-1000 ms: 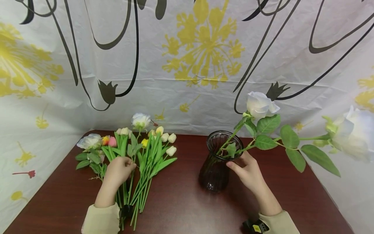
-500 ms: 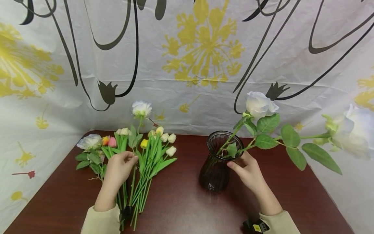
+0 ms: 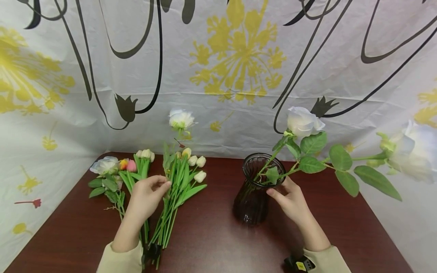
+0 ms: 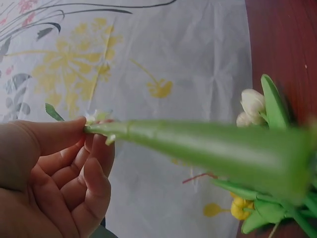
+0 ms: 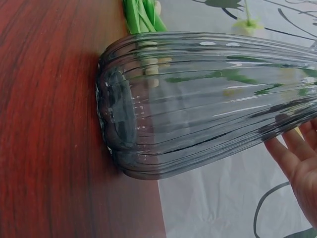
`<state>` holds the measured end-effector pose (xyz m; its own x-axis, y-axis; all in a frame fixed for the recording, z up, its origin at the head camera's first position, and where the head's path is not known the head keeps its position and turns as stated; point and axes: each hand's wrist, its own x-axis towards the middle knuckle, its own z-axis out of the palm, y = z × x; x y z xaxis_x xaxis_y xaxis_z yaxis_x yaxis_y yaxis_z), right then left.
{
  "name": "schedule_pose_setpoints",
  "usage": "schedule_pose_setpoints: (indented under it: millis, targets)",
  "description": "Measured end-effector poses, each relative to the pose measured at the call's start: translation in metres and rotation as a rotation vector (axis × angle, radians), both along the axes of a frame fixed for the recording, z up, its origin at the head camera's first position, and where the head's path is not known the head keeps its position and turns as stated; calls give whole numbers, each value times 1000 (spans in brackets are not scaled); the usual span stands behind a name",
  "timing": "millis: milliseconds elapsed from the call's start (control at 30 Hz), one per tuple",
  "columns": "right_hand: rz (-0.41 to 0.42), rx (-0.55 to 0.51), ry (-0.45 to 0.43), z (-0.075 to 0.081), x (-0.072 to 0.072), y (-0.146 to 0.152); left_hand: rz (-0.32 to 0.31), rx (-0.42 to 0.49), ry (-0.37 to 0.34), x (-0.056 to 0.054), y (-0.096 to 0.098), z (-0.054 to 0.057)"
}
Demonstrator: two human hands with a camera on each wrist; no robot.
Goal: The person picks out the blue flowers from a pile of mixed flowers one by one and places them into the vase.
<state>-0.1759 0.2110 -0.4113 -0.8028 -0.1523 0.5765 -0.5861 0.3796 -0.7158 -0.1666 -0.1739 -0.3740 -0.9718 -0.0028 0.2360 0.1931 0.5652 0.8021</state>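
Two white roses, a near rose (image 3: 414, 151) and a far rose (image 3: 303, 121), are already in the dark glass vase (image 3: 250, 208). Their stems go in through the top, and both lean out to the right. The vase is on the table (image 3: 218, 246), right of the middle. I cannot tell if it tips a little.

The right hand (image 3: 290, 195) holds the vase just under its rim, with the thumb on the near side and fingers on the glass.

The left hand (image 3: 148, 195) pinches the green stem (image 4: 208, 148) of one more white flower (image 3: 181, 120) between thumb and finger. Its bloom is up above the pile, and it is not in the vase yet. I cannot see well where its stem ends.

Lots of flowers are still out. White tulips (image 3: 200, 176) lie in a bunch near the left hand, with a pink flower (image 3: 131, 165) and a big pale flower (image 3: 105, 165) farther left. So it looks like only a small part is done, and most of the flowers are not in the vase.
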Motion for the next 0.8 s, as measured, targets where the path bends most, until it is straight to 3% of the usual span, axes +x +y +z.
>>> schedule_pose_setpoints:
  millis: [133, 433, 600, 800]
  targets:
    - [-21, 21, 5, -1, 0, 1, -28, 66, -29, 4, 6, 3]
    - [-38, 21, -16, -1, -2, 4, -99, 109, -30, 12, 18, 10]
    - [-33, 9, -20, 0, -1, 4, -144, 79, 31, 14, 21, 10]
    - [-101, 79, -109, 10, 4, 6, -211, 106, 76, 16, 25, 9]
